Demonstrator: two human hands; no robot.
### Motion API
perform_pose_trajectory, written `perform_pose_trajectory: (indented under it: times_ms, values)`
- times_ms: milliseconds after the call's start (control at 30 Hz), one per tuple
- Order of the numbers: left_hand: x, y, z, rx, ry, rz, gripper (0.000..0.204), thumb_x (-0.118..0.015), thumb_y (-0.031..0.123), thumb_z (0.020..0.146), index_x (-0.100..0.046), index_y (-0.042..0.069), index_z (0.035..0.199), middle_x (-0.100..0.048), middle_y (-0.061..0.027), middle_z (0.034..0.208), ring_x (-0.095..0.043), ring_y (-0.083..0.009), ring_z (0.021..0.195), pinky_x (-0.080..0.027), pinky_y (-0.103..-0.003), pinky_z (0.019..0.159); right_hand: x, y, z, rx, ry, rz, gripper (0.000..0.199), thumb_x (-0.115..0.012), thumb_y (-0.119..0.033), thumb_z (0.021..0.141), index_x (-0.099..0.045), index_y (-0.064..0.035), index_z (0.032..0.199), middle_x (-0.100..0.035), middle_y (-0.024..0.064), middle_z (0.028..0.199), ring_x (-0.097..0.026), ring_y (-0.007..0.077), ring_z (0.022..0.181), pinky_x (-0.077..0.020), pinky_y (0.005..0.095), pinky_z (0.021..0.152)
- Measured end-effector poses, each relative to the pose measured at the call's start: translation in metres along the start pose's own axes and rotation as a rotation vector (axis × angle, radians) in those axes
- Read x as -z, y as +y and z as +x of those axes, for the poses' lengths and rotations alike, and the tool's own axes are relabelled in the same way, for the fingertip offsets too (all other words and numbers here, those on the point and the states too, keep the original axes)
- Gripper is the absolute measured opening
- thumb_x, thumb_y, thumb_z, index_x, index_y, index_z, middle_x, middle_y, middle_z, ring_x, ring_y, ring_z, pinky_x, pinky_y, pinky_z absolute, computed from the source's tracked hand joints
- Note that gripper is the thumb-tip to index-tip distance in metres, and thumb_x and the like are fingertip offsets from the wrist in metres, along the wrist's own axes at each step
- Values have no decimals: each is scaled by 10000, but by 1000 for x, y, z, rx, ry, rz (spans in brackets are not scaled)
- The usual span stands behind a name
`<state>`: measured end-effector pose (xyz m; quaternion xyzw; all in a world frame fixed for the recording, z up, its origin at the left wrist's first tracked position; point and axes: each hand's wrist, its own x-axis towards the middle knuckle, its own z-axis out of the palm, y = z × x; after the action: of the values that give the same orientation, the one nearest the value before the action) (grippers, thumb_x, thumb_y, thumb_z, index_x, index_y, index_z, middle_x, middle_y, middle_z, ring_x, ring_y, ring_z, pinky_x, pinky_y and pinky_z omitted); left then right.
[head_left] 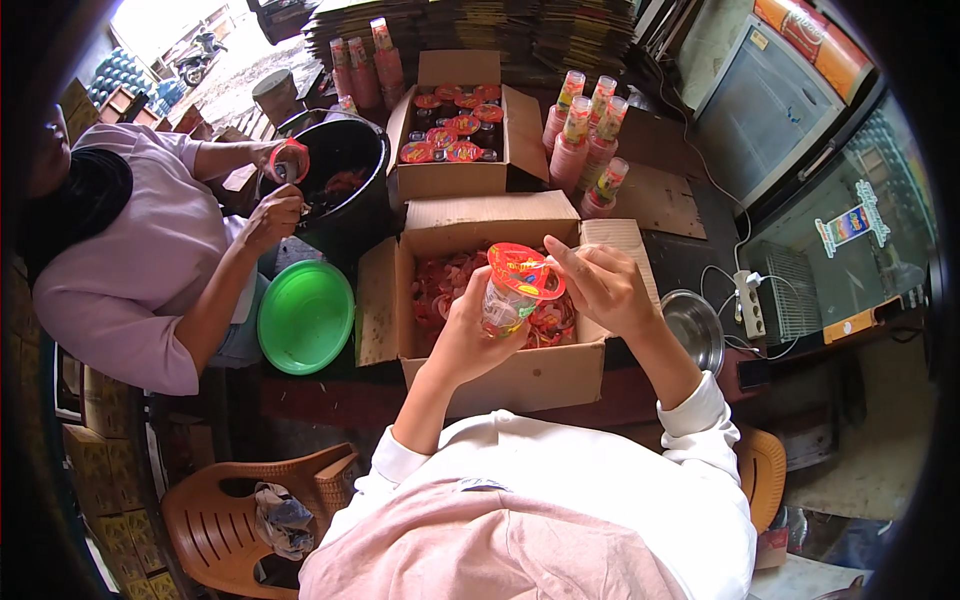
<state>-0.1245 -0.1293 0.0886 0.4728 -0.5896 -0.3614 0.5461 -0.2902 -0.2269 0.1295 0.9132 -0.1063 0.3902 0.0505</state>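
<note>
My left hand (pixel 468 338) is wrapped round a clear plastic cup (pixel 503 308) with printed sides, held upright and slightly tilted. A red printed film lid (pixel 525 266) covers its top and sticks out past the rim. The fingers of my right hand (pixel 610 290) are bent in at the lid's right edge and seem to pinch it; the exact contact is small and partly hidden. Both hands are above an open cardboard box (pixel 500 380), which is filled with loose red printed lids (pixel 445 290).
Another carton (pixel 450 180) behind holds several lidded cups. Stacks of cups (pixel 570 155) stand to its right. At left, a co-worker (pixel 140 250) holds a red-lidded cup beside a black bucket (pixel 335 235). A green basin (pixel 305 318), metal bowl (pixel 692 330) and power strip (pixel 750 303) flank the box.
</note>
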Motion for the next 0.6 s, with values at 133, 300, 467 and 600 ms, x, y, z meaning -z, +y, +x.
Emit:
perform_pose_trajectory:
  times_ms: [133, 300, 467, 600]
  values:
    - [0, -6, 3, -21, -48, -62, 538, -642, 17, 666, -375, 15, 1133, -597, -91, 913, -586, -136, 831, -464, -267, 736, -1, 5, -3, 3, 14, 11, 503, -665, 4, 683, -500, -7, 1158, -555, 61, 619, -540, 169, 533, -429, 289, 488]
    - [0, -17, 6, -3, -45, -208, 534, -645, 8, 663, -379, 7, 1127, -593, -81, 909, -566, -110, 827, -454, -252, 741, -2, 6, 0, -22, 0, 15, 558, -614, -10, 648, -485, -27, 1191, -551, 28, 619, -576, 155, 601, -478, 283, 542]
    - [1, -6, 12, -63, 7, -55, 533, -647, 9, 664, -379, 3, 1124, -591, -90, 923, -567, -115, 837, -451, -248, 738, 2, 18, -7, -24, -6, -67, 526, -667, 4, 674, -491, -19, 1170, -555, 56, 608, -538, 168, 517, -426, 292, 459]
    - [2, -14, 10, 16, -67, -116, 540, -649, 17, 665, -368, -3, 1126, -580, -97, 957, -559, -116, 852, -447, -246, 742, 6, 13, -4, -42, -34, -83, 556, -596, 2, 658, -476, -25, 1199, -538, 35, 609, -558, 152, 578, -468, 281, 529]
